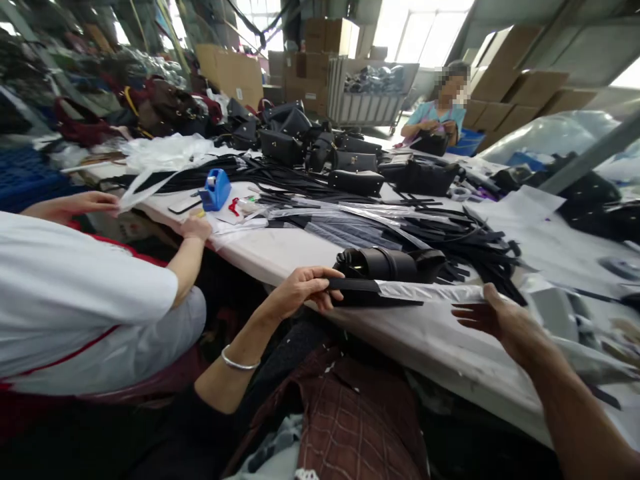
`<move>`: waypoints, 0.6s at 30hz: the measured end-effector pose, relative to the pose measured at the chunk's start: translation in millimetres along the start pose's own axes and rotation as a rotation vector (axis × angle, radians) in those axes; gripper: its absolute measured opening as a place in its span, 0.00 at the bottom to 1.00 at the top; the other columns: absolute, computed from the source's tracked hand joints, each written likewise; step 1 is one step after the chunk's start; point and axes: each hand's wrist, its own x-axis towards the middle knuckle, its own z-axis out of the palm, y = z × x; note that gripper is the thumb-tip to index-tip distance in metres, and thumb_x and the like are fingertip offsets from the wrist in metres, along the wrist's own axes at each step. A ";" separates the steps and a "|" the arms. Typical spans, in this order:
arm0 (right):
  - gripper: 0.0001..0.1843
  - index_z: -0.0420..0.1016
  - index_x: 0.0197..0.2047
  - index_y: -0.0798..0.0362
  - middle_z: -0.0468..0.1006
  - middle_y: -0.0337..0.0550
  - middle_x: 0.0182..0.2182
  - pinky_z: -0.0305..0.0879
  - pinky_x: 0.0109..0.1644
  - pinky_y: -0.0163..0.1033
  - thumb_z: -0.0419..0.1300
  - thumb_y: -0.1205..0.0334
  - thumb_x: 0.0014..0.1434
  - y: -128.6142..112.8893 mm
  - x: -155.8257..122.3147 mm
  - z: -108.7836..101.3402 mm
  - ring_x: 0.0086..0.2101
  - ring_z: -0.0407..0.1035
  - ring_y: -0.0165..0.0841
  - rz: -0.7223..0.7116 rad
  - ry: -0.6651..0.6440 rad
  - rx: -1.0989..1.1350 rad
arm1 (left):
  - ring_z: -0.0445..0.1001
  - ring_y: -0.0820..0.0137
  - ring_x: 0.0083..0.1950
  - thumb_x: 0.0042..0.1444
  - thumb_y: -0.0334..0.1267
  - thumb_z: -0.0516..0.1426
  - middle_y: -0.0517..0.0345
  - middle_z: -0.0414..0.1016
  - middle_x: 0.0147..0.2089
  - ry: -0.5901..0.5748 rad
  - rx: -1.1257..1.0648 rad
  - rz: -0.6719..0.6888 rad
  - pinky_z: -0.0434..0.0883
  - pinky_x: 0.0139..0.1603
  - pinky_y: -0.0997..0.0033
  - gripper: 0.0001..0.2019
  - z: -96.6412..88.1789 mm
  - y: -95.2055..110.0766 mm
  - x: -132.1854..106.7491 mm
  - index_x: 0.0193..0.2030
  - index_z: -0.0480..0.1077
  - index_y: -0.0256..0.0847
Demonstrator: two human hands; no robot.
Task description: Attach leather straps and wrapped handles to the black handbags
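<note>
My left hand (307, 288) pinches the bare end of a black strap (354, 285) between thumb and fingers. From there the strap runs to the right, where a whitish plastic film (425, 291) covers it. At the film-covered far end, my right hand (505, 323) grips the strap under its thumb, with the other fingers stretched out beneath. Just behind the strap lies a small black bag (383, 264) on the white-covered table (280, 257). A pile of black straps (450, 230), some with clear film over them, spreads beyond the bag.
A co-worker's hand (197, 228) at my left is near a blue tape dispenser (216, 190); the other holds white film (137, 193). Black bags (350, 162) are heaped farther back. Across the table a person (437, 120) handles a black bag. Cartons (230, 72) stand behind.
</note>
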 end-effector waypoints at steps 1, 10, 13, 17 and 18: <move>0.26 0.76 0.24 0.55 0.81 0.57 0.25 0.77 0.32 0.49 0.58 0.39 0.55 0.0 2.3 -0.3 0.26 0.77 0.46 0.035 0.001 -0.156 | 0.78 0.70 0.28 0.56 0.40 0.58 0.44 0.81 0.39 -0.011 -0.043 -0.004 0.72 0.28 0.74 0.22 0.6 0.2 -1.6 0.55 0.68 0.32; 0.17 0.79 0.37 0.47 0.82 0.43 0.35 0.72 0.44 0.46 0.59 0.44 0.58 -23.7 -63.1 67.0 0.38 0.76 0.42 -0.842 0.088 -0.691 | 0.81 0.64 0.37 0.62 0.37 0.53 0.40 0.80 0.45 -0.147 -0.013 -0.038 0.77 0.37 0.69 0.26 15.0 4.4 -11.1 0.66 0.55 0.37; 0.12 0.77 0.45 0.47 0.80 0.43 0.45 0.70 0.52 0.43 0.60 0.53 0.60 -28.0 -81.6 109.6 0.46 0.74 0.39 -0.988 -0.235 -0.606 | 0.81 0.63 0.39 0.62 0.39 0.54 0.40 0.80 0.47 -0.182 0.006 -0.038 0.77 0.37 0.69 0.27 17.0 7.4 -11.8 0.67 0.53 0.39; 0.19 0.72 0.55 0.47 0.78 0.45 0.50 0.71 0.52 0.41 0.61 0.56 0.60 -15.1 -85.2 149.3 0.48 0.74 0.37 -0.947 -0.458 -0.554 | 0.81 0.64 0.37 0.63 0.42 0.54 0.45 0.79 0.44 -0.201 -0.025 -0.039 0.76 0.37 0.68 0.23 17.5 10.3 -12.5 0.63 0.58 0.40; 0.18 0.73 0.54 0.48 0.79 0.45 0.48 0.71 0.51 0.40 0.60 0.57 0.61 -10.9 -83.8 154.6 0.46 0.75 0.37 -0.923 -0.476 -0.538 | 0.81 0.64 0.37 0.63 0.43 0.54 0.45 0.79 0.43 -0.194 -0.031 -0.041 0.76 0.36 0.69 0.21 17.3 10.1 -12.3 0.60 0.60 0.40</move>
